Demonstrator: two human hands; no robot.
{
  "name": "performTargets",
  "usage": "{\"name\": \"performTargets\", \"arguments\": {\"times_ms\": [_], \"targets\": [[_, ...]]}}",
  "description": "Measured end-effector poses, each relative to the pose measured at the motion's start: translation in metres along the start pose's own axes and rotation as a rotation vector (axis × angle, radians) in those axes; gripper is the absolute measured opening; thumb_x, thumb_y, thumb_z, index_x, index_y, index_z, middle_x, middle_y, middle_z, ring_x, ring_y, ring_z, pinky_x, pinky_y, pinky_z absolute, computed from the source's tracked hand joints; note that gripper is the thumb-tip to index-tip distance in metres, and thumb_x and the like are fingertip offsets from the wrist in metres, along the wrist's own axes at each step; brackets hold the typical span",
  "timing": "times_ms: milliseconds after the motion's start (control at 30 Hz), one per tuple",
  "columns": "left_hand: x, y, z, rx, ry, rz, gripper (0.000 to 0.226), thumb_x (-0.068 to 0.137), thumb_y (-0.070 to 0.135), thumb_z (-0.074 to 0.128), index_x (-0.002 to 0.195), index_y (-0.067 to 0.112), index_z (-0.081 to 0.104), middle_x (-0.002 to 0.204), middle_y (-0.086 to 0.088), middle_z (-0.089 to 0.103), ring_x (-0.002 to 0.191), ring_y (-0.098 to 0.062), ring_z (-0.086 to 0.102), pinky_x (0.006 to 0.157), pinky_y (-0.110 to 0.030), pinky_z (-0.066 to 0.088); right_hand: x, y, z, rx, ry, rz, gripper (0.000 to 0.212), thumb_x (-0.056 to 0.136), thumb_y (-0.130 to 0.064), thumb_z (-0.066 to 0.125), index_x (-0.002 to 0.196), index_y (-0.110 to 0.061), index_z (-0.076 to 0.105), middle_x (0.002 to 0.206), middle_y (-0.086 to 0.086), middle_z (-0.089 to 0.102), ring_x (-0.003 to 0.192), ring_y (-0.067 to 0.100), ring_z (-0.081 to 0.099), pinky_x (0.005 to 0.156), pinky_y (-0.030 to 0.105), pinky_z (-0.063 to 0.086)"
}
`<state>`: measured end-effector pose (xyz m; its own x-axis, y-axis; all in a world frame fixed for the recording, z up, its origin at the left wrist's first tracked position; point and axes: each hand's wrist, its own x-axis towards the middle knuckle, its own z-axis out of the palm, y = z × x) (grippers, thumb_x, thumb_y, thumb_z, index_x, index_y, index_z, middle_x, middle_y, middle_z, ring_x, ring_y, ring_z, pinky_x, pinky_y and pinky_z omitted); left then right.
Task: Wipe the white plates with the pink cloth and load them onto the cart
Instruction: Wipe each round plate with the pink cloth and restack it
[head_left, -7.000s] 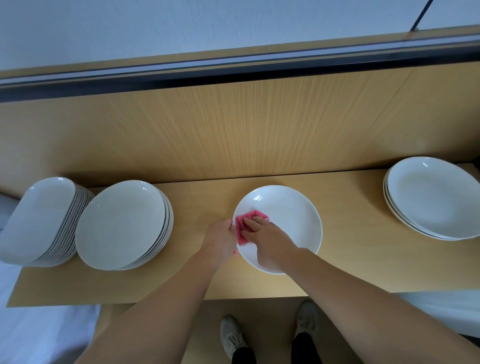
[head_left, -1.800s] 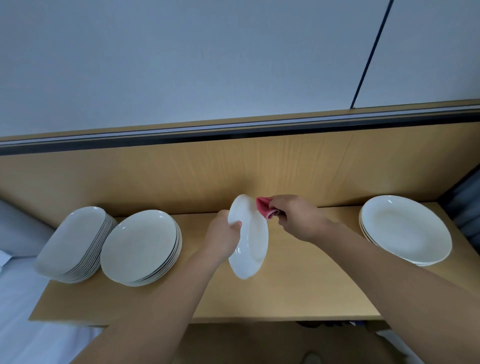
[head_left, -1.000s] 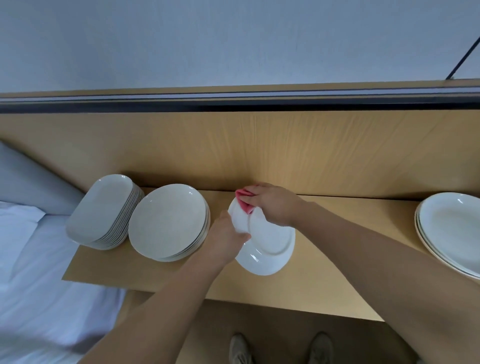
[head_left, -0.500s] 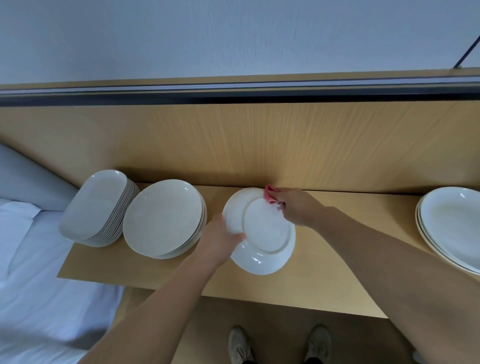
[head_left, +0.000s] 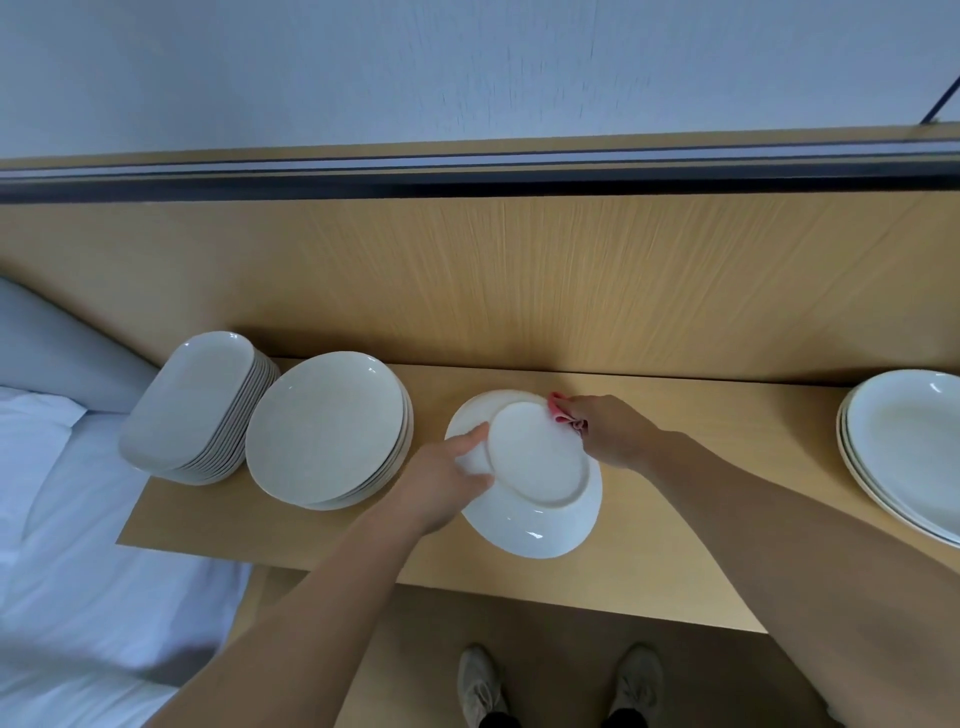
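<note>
A white plate (head_left: 540, 488) is turned bottom up over the wooden shelf (head_left: 675, 561). My left hand (head_left: 447, 480) grips its left rim. My right hand (head_left: 613, 431) pinches the pink cloth (head_left: 560, 411) against the plate's far right rim; most of the cloth is hidden under my fingers. A stack of round white plates (head_left: 327, 428) stands to the left, a stack of oblong white plates (head_left: 195, 405) further left, and a short stack of deep white plates (head_left: 914, 447) at the right edge.
A wooden back panel (head_left: 519, 286) rises behind the shelf, topped by a dark rail (head_left: 467, 179). White bedding (head_left: 67, 545) lies at the lower left. My shoes (head_left: 480, 691) stand on the floor below the shelf's front edge. No cart is in view.
The plate was flipped from face up on the shelf to bottom up in my left hand. Over the last second my right hand slid the cloth rightwards along the far rim.
</note>
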<state>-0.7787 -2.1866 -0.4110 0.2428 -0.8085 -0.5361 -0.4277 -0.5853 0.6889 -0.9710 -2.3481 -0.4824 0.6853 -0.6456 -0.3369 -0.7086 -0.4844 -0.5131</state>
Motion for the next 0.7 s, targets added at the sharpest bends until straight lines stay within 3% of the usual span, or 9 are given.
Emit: {"name": "performTargets", "arguments": {"times_ms": [100, 167, 233, 300, 467, 533, 633, 700], "targets": [[0.000, -0.005, 0.005, -0.022, 0.052, 0.004, 0.062, 0.090, 0.019, 0.063, 0.145, 0.036, 0.040, 0.149, 0.000, 0.041, 0.131, -0.022, 0.042, 0.101, -0.029, 0.039, -0.002, 0.004, 0.000, 0.029, 0.010, -0.012, 0.050, 0.095, -0.004, 0.038, 0.130, -0.037, 0.054, 0.113, -0.013, 0.063, 0.098, 0.019, 0.058, 0.087, 0.030, 0.049], [0.000, -0.007, 0.008, -0.057, 0.075, -0.006, 0.062, 0.090, 0.018, 0.064, 0.144, 0.035, 0.041, 0.149, -0.001, 0.041, 0.132, -0.023, 0.041, 0.097, -0.025, 0.038, -0.004, 0.005, 0.001, 0.045, 0.023, -0.011, 0.049, 0.096, -0.004, 0.038, 0.133, -0.031, 0.054, 0.126, -0.013, 0.060, 0.105, 0.014, 0.056, 0.088, 0.025, 0.046], [-0.001, -0.008, 0.011, -0.064, 0.080, -0.010, 0.061, 0.091, 0.018, 0.063, 0.144, 0.036, 0.040, 0.148, -0.001, 0.041, 0.131, -0.023, 0.041, 0.093, -0.023, 0.037, -0.009, 0.006, 0.001, 0.065, 0.043, 0.001, 0.047, 0.097, -0.005, 0.039, 0.136, -0.028, 0.054, 0.133, -0.013, 0.056, 0.110, 0.010, 0.053, 0.083, 0.013, 0.041], [-0.002, -0.008, 0.012, -0.056, 0.085, -0.003, 0.060, 0.092, 0.018, 0.063, 0.145, 0.036, 0.039, 0.147, -0.001, 0.042, 0.130, -0.022, 0.041, 0.091, -0.022, 0.036, -0.018, 0.006, 0.003, 0.120, 0.060, 0.025, 0.049, 0.099, -0.006, 0.038, 0.141, -0.029, 0.048, 0.121, -0.017, 0.053, 0.102, 0.006, 0.048, 0.073, -0.001, 0.031], [-0.003, -0.012, 0.016, -0.089, 0.097, -0.031, 0.060, 0.091, 0.020, 0.063, 0.143, 0.038, 0.041, 0.145, 0.002, 0.043, 0.127, -0.020, 0.043, 0.092, -0.023, 0.037, -0.047, 0.010, 0.036, 0.355, 0.180, 0.123, 0.048, 0.098, -0.003, 0.039, 0.137, -0.028, 0.053, 0.107, -0.017, 0.054, 0.094, 0.007, 0.046, 0.078, 0.007, 0.033], [-0.004, -0.013, 0.019, -0.126, 0.109, -0.037, 0.060, 0.090, 0.020, 0.064, 0.142, 0.039, 0.042, 0.142, 0.001, 0.045, 0.119, -0.018, 0.046, 0.090, -0.024, 0.039, -0.057, 0.009, 0.049, 0.398, 0.226, 0.175, 0.045, 0.099, -0.005, 0.041, 0.136, -0.026, 0.055, 0.102, -0.018, 0.053, 0.089, 0.006, 0.044, 0.076, 0.004, 0.031], [-0.005, -0.011, 0.026, -0.161, 0.120, -0.052, 0.059, 0.090, 0.022, 0.064, 0.141, 0.042, 0.043, 0.117, 0.003, 0.054, 0.096, -0.011, 0.050, 0.081, -0.023, 0.044, -0.068, 0.004, 0.051, 0.471, 0.266, 0.234, 0.044, 0.099, -0.005, 0.041, 0.135, -0.026, 0.056, 0.105, -0.017, 0.055, 0.093, 0.005, 0.047, 0.080, -0.002, 0.028], [-0.009, -0.006, 0.030, -0.084, 0.095, -0.041, 0.056, 0.093, 0.027, 0.060, 0.141, 0.047, 0.040, 0.098, 0.009, 0.048, 0.083, -0.007, 0.050, 0.070, -0.015, 0.044, -0.070, 0.002, 0.042, 0.423, 0.267, 0.250, 0.050, 0.096, -0.001, 0.041, 0.138, -0.025, 0.053, 0.115, -0.013, 0.058, 0.101, 0.009, 0.051, 0.078, 0.004, 0.034]]}}
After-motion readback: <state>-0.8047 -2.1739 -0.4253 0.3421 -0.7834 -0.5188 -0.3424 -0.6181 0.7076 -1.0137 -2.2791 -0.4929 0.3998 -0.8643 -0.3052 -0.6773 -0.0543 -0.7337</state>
